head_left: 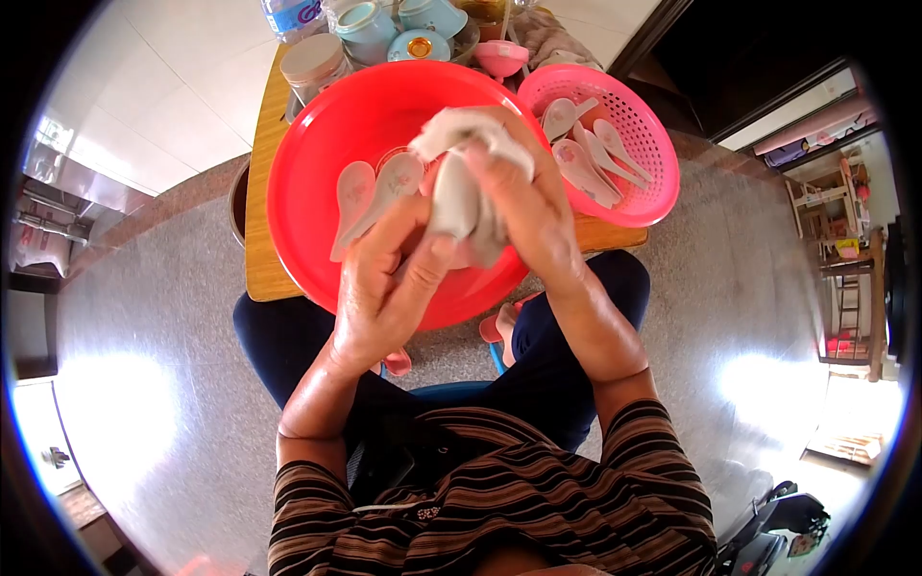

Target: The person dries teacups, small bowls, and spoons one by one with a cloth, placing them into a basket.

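Note:
Over the red basin (305, 144), my left hand (384, 278) is closed, with its thumb and fingers gripping a white ceramic soup spoon (453, 199). My right hand (530, 206) is wrapped round a whitish cloth (471, 125), which is bunched against the same spoon. Part of the spoon is hidden by the cloth and my fingers. Inside the basin, left of my hands, lie a patterned soup spoon (353, 197) and another soup spoon (389, 197) side by side.
A pink colander (663, 182) with several soup spoons stands right of the basin on the wooden table (264, 259). Behind are a lidded jar (312, 62), blue cups (365, 34), a blue lid (419, 46), a small pink bowl (501, 58) and a plastic bottle (293, 17).

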Available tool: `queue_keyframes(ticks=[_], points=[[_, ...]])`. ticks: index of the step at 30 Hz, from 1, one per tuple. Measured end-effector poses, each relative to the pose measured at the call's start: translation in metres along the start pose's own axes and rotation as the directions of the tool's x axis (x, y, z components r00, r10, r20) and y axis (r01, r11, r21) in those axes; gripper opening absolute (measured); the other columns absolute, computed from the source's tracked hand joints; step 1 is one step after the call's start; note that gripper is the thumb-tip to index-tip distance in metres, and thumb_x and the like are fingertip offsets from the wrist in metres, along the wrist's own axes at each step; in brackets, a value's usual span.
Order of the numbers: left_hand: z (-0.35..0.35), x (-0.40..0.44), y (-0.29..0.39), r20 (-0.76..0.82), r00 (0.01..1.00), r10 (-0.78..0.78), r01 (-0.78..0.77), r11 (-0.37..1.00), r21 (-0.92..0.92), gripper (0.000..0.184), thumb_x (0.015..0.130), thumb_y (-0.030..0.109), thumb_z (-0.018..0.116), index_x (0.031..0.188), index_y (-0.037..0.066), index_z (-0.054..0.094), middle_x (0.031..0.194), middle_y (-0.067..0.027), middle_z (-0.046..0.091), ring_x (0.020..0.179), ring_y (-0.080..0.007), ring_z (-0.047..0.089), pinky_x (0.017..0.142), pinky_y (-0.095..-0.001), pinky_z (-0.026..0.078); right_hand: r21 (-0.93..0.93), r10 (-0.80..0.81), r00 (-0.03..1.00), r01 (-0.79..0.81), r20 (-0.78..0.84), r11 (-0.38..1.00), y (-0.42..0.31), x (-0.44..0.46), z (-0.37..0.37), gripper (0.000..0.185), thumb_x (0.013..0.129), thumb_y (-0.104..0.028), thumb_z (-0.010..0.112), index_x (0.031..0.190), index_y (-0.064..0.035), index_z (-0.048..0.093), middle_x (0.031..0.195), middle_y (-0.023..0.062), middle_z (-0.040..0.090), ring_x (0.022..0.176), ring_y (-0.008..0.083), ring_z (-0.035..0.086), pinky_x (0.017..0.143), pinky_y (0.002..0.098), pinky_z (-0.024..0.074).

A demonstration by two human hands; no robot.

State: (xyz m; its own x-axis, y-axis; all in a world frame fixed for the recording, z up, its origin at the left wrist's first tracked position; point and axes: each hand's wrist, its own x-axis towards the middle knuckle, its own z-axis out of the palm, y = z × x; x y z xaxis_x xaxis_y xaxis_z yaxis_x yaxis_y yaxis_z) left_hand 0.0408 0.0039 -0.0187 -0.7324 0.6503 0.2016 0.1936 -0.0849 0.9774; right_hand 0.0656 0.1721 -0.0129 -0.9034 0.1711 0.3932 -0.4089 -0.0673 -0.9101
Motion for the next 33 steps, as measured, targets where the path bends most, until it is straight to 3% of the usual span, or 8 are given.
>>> queue_keyframes(ticks=[6, 13, 18, 22, 24, 27, 31, 33], points=[[-0.002, -0.005, 0.001, -0.1, 0.994, -0.033, 0.012, 0.978, -0.21, 0.033, 0.1, 0.022, 0.052, 0.122, -0.003, 0.051, 0.085, 0.001, 0.058, 0.067, -0.0058, 0.05, 0.058, -0.0187, 0.04, -0.444, -0.394, 0.894, 0.448, 0.214, 0.776, 0.006, -0.002, 0.012, 0.026, 0.086, -0.016, 0.065, 0.11, -0.0082, 0.067, 0.122, 0.0161, 0.053, 0.119, 0.0226, 0.052, 0.098, 0.0364, 0.0435], [0.0, 0.005, -0.008, -0.024, 0.967, 0.254, -0.212, 0.852, 0.479, 0.028, 0.085, 0.008, 0.065, 0.113, 0.003, 0.062, 0.086, -0.0091, 0.062, 0.07, -0.0189, 0.062, 0.059, -0.0296, 0.048, -0.069, 0.004, 0.999, -0.001, 0.044, 0.998, -0.003, 0.003, -0.007, 0.023, 0.096, -0.009, 0.05, 0.116, -0.0006, 0.059, 0.105, 0.0039, 0.061, 0.091, 0.0107, 0.058, 0.08, 0.0261, 0.0477], [-0.001, 0.007, -0.007, 0.052, 0.934, 0.355, -0.226, 0.469, 0.854, 0.038, 0.079, 0.008, 0.072, 0.116, 0.007, 0.062, 0.089, -0.0058, 0.064, 0.071, -0.0246, 0.064, 0.059, -0.034, 0.051, -0.036, 0.056, 0.998, -0.058, -0.041, 0.998, 0.002, 0.006, -0.006, 0.028, 0.095, -0.011, 0.054, 0.121, -0.0018, 0.057, 0.098, 0.0024, 0.063, 0.083, 0.0067, 0.056, 0.073, 0.0224, 0.0467], [0.002, 0.015, -0.017, -0.127, 0.845, 0.52, -0.248, 0.591, 0.768, 0.042, 0.082, 0.009, 0.069, 0.122, 0.005, 0.055, 0.089, -0.0073, 0.064, 0.065, -0.021, 0.063, 0.055, -0.0317, 0.049, -0.109, 0.217, 0.976, -0.213, 0.025, 0.971, -0.003, -0.001, -0.012, 0.031, 0.093, -0.011, 0.057, 0.123, -0.0026, 0.056, 0.094, 0.0008, 0.061, 0.082, 0.0047, 0.053, 0.071, 0.0225, 0.0463], [0.002, 0.012, -0.008, -0.21, 0.954, 0.213, -0.116, 0.911, 0.396, 0.043, 0.089, 0.012, 0.065, 0.127, 0.002, 0.047, 0.087, -0.0091, 0.063, 0.059, -0.0137, 0.058, 0.052, -0.0277, 0.045, -0.205, 0.142, 0.99, -0.136, 0.016, 0.969, -0.005, -0.002, -0.01, 0.032, 0.093, -0.011, 0.058, 0.124, -0.0024, 0.055, 0.093, 0.0005, 0.06, 0.081, 0.0052, 0.053, 0.07, 0.0229, 0.0461], [-0.01, 0.007, -0.001, 0.033, 0.981, -0.192, 0.193, 0.98, -0.04, 0.039, 0.094, 0.014, 0.06, 0.128, 0.0, 0.044, 0.078, -0.008, 0.06, 0.057, -0.0083, 0.052, 0.052, -0.0253, 0.042, -0.308, -0.062, 0.998, 0.061, 0.007, 0.949, 0.009, 0.004, -0.009, 0.036, 0.092, -0.015, 0.06, 0.125, -0.0021, 0.054, 0.092, 0.0025, 0.058, 0.08, 0.009, 0.055, 0.068, 0.0255, 0.0472], [-0.014, 0.01, 0.0, 0.13, 0.942, -0.309, 0.327, 0.934, -0.145, 0.035, 0.098, 0.013, 0.053, 0.129, 0.0, 0.044, 0.072, -0.0049, 0.057, 0.058, -0.007, 0.048, 0.053, -0.0248, 0.04, -0.659, -0.303, 0.953, 0.237, 0.015, 0.714, 0.003, 0.008, -0.011, 0.044, 0.09, -0.025, 0.065, 0.124, -0.0021, 0.051, 0.097, 0.0119, 0.059, 0.081, 0.0232, 0.064, 0.067, 0.0327, 0.0512], [-0.01, 0.011, -0.011, -0.099, 0.987, -0.128, 0.136, 0.988, 0.078, 0.035, 0.098, 0.01, 0.048, 0.131, 0.001, 0.043, 0.069, -0.0034, 0.055, 0.058, -0.0061, 0.047, 0.053, -0.0239, 0.038, -0.659, -0.336, 0.942, 0.257, 0.007, 0.707, -0.002, 0.006, -0.013, 0.047, 0.088, -0.028, 0.068, 0.124, -0.0029, 0.051, 0.1, 0.0141, 0.059, 0.082, 0.0279, 0.064, 0.067, 0.0348, 0.0519]])
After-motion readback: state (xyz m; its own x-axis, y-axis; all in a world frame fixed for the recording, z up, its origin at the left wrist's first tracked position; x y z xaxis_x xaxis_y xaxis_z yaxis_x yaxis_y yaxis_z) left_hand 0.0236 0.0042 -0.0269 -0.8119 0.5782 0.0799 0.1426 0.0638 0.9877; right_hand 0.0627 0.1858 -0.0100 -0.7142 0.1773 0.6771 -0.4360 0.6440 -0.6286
